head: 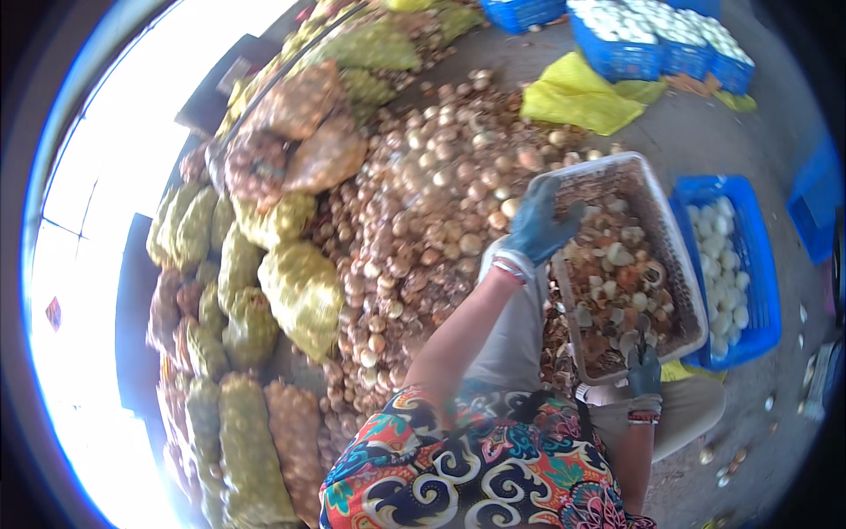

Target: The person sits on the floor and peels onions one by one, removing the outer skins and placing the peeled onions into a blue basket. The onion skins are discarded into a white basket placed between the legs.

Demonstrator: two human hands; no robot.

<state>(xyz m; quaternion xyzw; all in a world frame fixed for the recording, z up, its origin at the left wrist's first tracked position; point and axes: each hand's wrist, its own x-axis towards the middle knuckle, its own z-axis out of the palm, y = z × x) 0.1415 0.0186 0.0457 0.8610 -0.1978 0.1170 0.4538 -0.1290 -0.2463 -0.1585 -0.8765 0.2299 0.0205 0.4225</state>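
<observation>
My left hand (543,221), in a blue-grey glove, is at the left rim of a white plastic tub (674,271). Its thumb stands apart from the fingers, and I see nothing in its grasp. Inside the tub lie brown onion skins, trimmed pieces and pale onion layers (620,254). My right hand (644,373), also gloved, is over the tub's near edge, fingers pointing in. A thin greyish shape (642,325) shows at its fingertips; whether it is a blade or an onion scrap I cannot tell.
A blue crate (760,291) of peeled white onions stands right of the tub. Unpeeled onions (436,218) are heaped at the left, with full mesh sacks (301,297) beyond. A yellow sack (581,92) and more filled blue crates (618,59) are at the back.
</observation>
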